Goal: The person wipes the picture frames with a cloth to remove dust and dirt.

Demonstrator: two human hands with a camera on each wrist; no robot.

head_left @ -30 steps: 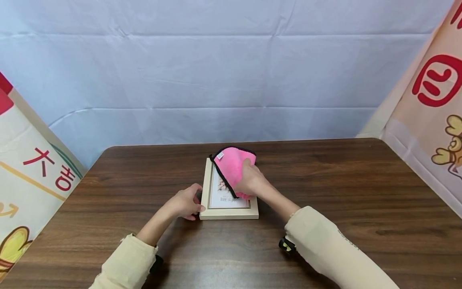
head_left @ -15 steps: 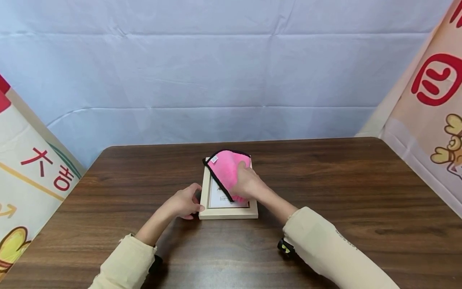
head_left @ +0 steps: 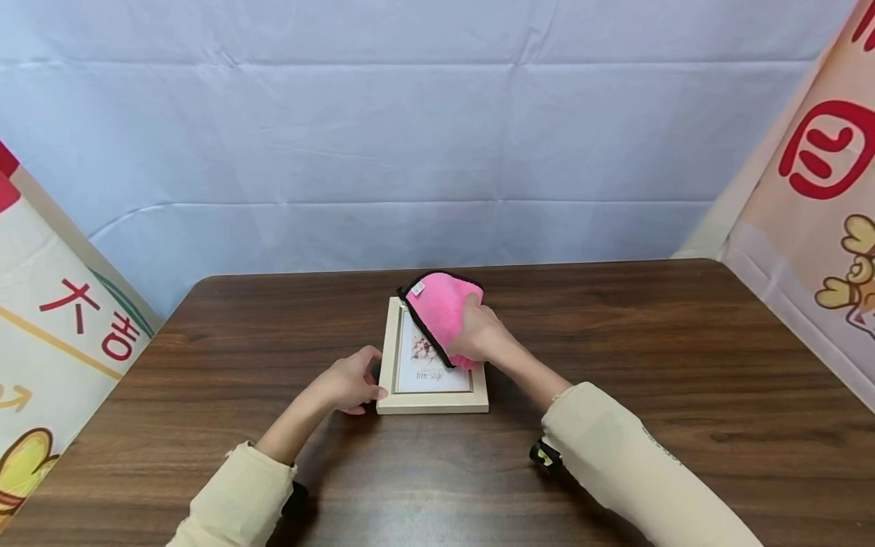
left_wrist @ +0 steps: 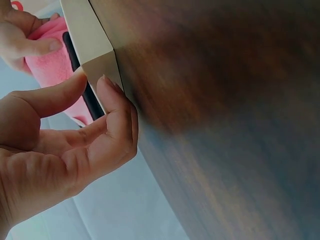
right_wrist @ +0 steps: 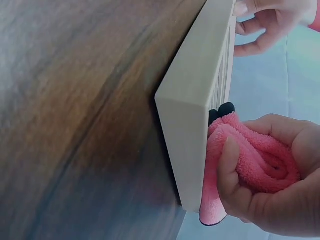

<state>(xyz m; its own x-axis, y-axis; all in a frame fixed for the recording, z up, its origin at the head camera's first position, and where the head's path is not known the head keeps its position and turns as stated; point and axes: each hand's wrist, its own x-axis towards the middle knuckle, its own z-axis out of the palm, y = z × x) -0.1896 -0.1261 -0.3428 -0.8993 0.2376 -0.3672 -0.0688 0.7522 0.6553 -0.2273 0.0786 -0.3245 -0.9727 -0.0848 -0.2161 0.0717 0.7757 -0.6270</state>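
A cream picture frame [head_left: 434, 403] lies flat on the wooden table, its print showing pink flowers and the words "free style". My left hand [head_left: 350, 384] holds the frame's left edge near the front corner. In the left wrist view, thumb and curled fingers of the left hand [left_wrist: 65, 145] are at that corner. My right hand [head_left: 478, 333] grips a pink cleaning cloth [head_left: 437, 304] with black trim and presses it on the frame's upper right part. Bunched folds of the cloth [right_wrist: 265, 160] fill the right hand [right_wrist: 285, 205] in the right wrist view.
The brown table [head_left: 636, 342] extends to both sides of the frame. A pale fabric backdrop [head_left: 410, 137] hangs behind its far edge. Printed banners stand at the left [head_left: 68, 319] and right [head_left: 820, 197].
The right hand slid the cloth left and toward the near side, then back up and to the right, uncovering more of the print. The left hand and the frame stay in place.
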